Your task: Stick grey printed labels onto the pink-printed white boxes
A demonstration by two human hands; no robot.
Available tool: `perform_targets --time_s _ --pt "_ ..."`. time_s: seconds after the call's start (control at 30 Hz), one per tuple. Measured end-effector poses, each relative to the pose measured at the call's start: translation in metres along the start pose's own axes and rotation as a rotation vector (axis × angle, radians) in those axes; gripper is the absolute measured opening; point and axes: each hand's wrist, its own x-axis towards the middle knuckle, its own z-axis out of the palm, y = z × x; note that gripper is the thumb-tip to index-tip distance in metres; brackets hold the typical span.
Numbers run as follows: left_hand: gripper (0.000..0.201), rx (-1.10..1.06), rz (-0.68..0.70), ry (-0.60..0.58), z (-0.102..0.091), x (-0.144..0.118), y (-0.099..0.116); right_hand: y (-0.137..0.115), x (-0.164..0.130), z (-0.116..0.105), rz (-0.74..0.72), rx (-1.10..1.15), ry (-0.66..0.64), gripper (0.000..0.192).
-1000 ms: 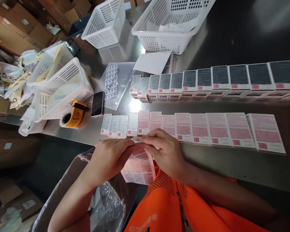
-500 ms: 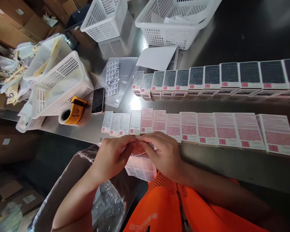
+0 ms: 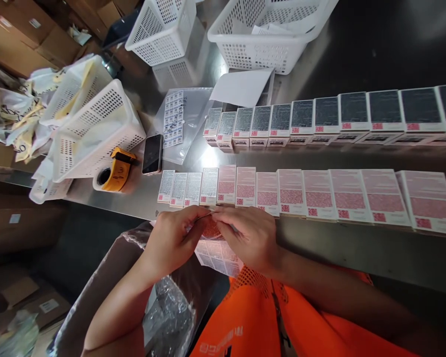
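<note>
Both hands — left hand [image 3: 173, 238], right hand [image 3: 250, 238] — pinched a label sheet [image 3: 218, 253], fingers closed on it, just below the near box row [image 3: 305, 196]. The leftmost boxes looked labelled white; the pink ones apparently remained.

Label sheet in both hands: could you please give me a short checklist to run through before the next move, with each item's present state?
1. Both hands on the label sheet: left hand and right hand pinch its top edge. Ok.
2. A label lifted free of the sheet: fingertips cover the spot. Cannot tell.
3. Near row of boxes lying flat, side by side, faces up. Ok.
4. Which near boxes already carry the new label: print too small. Cannot tell.
5. Far row of boxes lined up and apart from the near row. Ok.
6. Phone and tape dispenser left of the rows, not touching them. Ok.
</note>
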Motion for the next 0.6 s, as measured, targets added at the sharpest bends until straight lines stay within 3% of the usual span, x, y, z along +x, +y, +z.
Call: perform_targets --time_s 0.2,0.37,0.5,0.6 --pt "0.012 -0.145 -0.115 -0.136 -0.007 0.001 0.001 -0.002 0.001 0.000 0.080 -0.003 -0.079 0.009" --pt "0.025 -0.394 -0.249 -0.205 -0.011 0.007 -0.010 0.001 -0.003 0.000 -0.115 -0.067 -0.200 0.008" --pt "0.030 -0.278 -0.287 -0.270 -0.007 0.007 -0.023 -0.002 -0.010 -0.004 -0.264 -0.203 -0.318 0.011" --pt "0.027 -0.214 -0.242 -0.265 -0.004 0.003 -0.036 -0.009 -0.017 -0.009 -0.226 -0.169 -0.370 0.013"
